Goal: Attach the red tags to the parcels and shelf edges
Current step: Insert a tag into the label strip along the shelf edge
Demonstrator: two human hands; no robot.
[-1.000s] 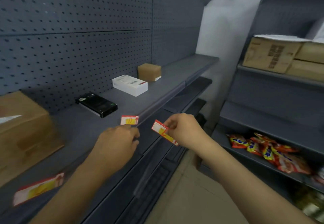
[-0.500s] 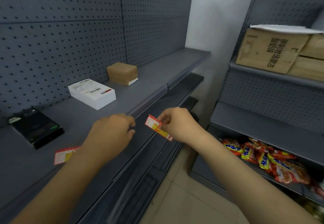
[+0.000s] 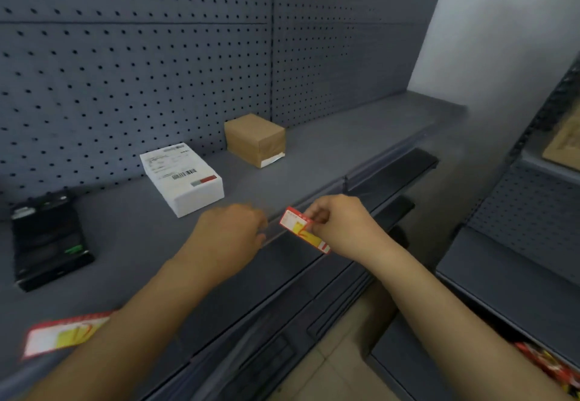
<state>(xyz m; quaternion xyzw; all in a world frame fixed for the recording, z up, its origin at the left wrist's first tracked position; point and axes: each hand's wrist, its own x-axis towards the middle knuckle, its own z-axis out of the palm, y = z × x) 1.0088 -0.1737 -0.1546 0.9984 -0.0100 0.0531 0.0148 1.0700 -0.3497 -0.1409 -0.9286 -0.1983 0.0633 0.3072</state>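
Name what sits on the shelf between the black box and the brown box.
The white box, label up, sits between the black box and brown box; head view.

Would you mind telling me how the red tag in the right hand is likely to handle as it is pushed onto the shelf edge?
The red tag looks like a thin card strip, so it is probably very light and bendable. The right hand pinches only one part, leaving its far end free, so it may flex or buckle against the shelf edge.

Both bare forearms reach forward from the lower frame toward the shelf's front edge (image 3: 317, 199). The left hand (image 3: 226, 237) is curled, knuckles up, at that edge. The right hand (image 3: 342, 224) pinches a red tag (image 3: 303, 229) between thumb and fingers.
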